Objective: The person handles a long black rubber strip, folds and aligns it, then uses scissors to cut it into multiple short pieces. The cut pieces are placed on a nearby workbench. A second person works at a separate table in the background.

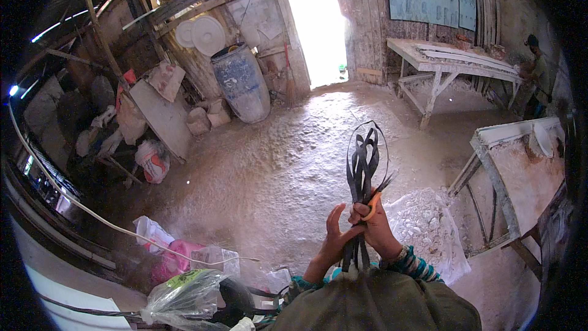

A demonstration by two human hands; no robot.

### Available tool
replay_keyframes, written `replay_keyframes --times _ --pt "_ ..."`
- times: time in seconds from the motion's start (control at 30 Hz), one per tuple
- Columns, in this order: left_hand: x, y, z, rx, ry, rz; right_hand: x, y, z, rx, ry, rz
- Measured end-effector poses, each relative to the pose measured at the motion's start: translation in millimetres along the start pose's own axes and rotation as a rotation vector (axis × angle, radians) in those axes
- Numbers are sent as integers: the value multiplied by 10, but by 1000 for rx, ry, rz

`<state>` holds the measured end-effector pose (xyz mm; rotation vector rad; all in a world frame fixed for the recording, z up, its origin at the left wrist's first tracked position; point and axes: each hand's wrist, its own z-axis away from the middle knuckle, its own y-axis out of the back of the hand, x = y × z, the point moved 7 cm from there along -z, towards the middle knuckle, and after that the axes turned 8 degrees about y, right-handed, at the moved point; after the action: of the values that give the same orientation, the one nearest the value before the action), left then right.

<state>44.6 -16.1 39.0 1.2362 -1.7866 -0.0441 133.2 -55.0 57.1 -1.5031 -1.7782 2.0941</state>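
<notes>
A bundle of looped black straps (364, 162) stands up in front of my body, its loops spreading at the top and its tails hanging below my hands. My right hand (381, 228) is closed round the bundle. An orange ring (371, 206), resembling a scissors handle, sits at its fingers; any blade is hidden. Against the bundle's left side is my left hand (335, 236), its thumb across the straps and a finger stretched upward. The hands meet at the straps, and part of the grip is hidden.
Broken white lumps (429, 224) lie on a sheet at right, near a tilted whitish table (527, 178). A long workbench (453, 61) stands far right beside another person (536, 73). A blue barrel (242, 83) stands by the doorway; plastic bags (184, 294) and a pale cable (92, 208) are left.
</notes>
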Motion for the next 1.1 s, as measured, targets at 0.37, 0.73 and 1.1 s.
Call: replay_keyframes --times 0.37,0.73,1.1 --pt "-171 269 -302 -139 342 819 -201 -147 -15 -487 168 817" --pt "-165 212 -167 -244 575 935 456 -64 237 -885 75 849" --pt "-121 262 -140 14 543 1187 155 -396 244 -850 157 889"
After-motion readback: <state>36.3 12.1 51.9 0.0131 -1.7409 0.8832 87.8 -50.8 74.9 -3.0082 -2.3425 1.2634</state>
